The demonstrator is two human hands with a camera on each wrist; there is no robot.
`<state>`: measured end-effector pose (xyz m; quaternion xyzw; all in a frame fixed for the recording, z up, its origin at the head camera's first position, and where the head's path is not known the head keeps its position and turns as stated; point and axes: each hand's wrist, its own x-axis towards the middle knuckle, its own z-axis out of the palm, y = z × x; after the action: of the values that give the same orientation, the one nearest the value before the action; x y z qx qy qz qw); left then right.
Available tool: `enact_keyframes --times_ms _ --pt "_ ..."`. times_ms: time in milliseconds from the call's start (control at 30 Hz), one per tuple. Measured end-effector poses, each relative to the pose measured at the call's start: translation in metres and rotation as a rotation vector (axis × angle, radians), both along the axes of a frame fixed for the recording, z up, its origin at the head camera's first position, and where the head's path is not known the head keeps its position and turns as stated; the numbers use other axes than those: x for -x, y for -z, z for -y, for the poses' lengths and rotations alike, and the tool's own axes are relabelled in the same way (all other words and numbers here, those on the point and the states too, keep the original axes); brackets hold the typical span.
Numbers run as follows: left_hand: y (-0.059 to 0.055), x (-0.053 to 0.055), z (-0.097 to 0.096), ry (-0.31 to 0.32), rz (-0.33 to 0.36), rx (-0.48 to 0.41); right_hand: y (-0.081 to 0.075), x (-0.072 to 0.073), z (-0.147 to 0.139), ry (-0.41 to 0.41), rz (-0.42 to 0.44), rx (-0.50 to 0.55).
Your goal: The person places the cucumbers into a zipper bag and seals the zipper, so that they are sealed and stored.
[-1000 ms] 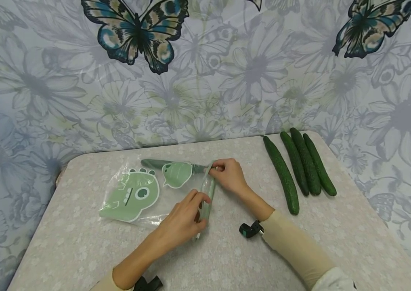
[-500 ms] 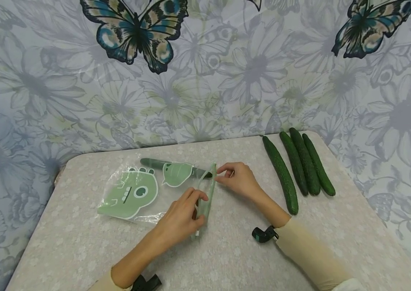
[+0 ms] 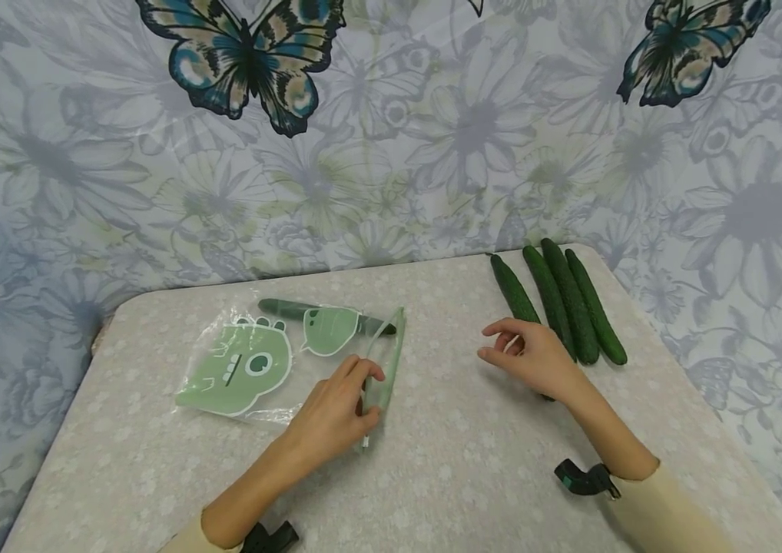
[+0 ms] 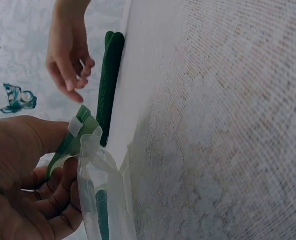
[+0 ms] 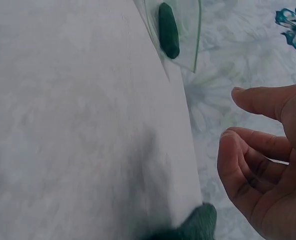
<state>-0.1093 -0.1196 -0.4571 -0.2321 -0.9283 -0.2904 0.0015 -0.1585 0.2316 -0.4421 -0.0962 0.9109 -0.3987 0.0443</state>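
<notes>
A clear zip bag (image 3: 280, 403) with green cartoon prints lies on the table at left, one cucumber (image 3: 283, 309) inside it along the far side. My left hand (image 3: 332, 407) pinches the bag's green mouth edge between thumb and fingers, near the white zip slider (image 4: 75, 127). At the far end that mouth stands partly apart. My right hand (image 3: 532, 357) hovers with nothing in it, thumb and fingers apart and loosely bent. It is over the nearest loose cucumber (image 3: 514, 288) and hides part of it.
Several more loose cucumbers (image 3: 574, 299) lie side by side at the right of the table (image 3: 432, 476). Behind the table's far edge hangs a floral cloth (image 3: 391, 153) with butterflies. Each wrist wears a black camera mount (image 3: 583, 478).
My right hand has let go of the bag's far corner and moved right to the loose cucumbers. The bag's mouth has parted at that end. My left hand keeps its grip.
</notes>
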Motion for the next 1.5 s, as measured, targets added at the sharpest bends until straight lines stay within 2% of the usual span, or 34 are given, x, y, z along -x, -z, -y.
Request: enact_keyframes --times_ms 167,333,533,700,900,1100,1267,1400,1500 --pt "0.0 -0.001 0.004 -0.011 0.028 -0.013 -0.005 -0.02 -0.023 0.052 -0.027 -0.043" --pt "0.0 -0.001 0.005 -0.011 0.032 -0.019 -0.004 -0.031 -0.04 0.086 -0.078 -0.139" --pt "-0.001 -0.001 0.005 -0.02 0.039 -0.039 0.004 -0.035 -0.05 0.09 -0.034 -0.23" --pt "-0.001 0.0 0.003 -0.017 0.028 -0.056 0.011 -0.036 -0.051 0.135 -0.058 -0.291" --pt "0.0 0.0 0.001 -0.028 0.025 -0.065 0.017 -0.036 -0.051 0.162 -0.019 -0.366" --pt "0.0 0.0 0.001 -0.025 0.005 -0.06 0.023 -0.035 -0.053 0.15 0.026 -0.37" --pt "0.001 0.0 0.001 -0.026 0.005 -0.064 0.022 -0.037 -0.057 0.176 0.036 -0.351" --pt "0.001 0.0 0.001 -0.028 0.01 -0.067 0.022 -0.043 -0.061 0.226 0.004 -0.332" --pt "0.0 0.001 0.001 -0.026 0.013 -0.068 0.022 -0.046 -0.064 0.27 -0.057 -0.31"
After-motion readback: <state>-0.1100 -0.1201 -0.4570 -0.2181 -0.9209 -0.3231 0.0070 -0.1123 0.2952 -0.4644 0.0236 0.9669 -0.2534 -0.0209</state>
